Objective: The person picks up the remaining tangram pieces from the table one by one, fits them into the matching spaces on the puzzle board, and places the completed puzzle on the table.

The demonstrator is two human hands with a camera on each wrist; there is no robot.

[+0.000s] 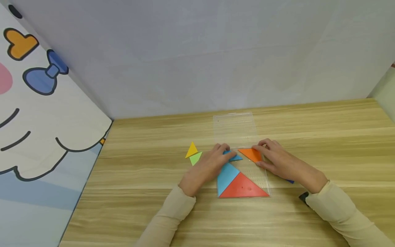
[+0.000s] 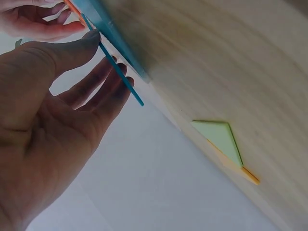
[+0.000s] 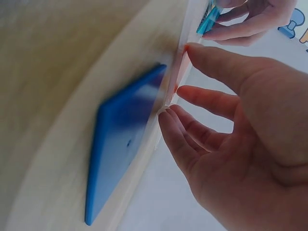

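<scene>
My left hand (image 1: pixel 211 164) pinches a flat blue piece (image 2: pixel 113 62) between thumb and fingers, tilted over the clear plastic case (image 1: pixel 270 187). Part of that piece is hidden beneath the hand in the head view. The right hand (image 1: pixel 279 161) touches an orange triangle (image 1: pixel 249 153) at the case's right side with the tips of its thumb and index finger. Within the near half of the case lie a large light-blue piece (image 1: pixel 226 176) and a large red triangle (image 1: pixel 245 188), edge against edge.
Left of the case, a yellow triangle (image 1: pixel 192 150) and a light-green piece (image 1: pixel 195 158) lie on the wooden table (image 1: pixel 132 192). A dark-blue piece (image 3: pixel 122 144) lies under the right wrist. The case's transparent far half (image 1: pixel 234 128) extends toward the pale wall (image 1: pixel 216 61).
</scene>
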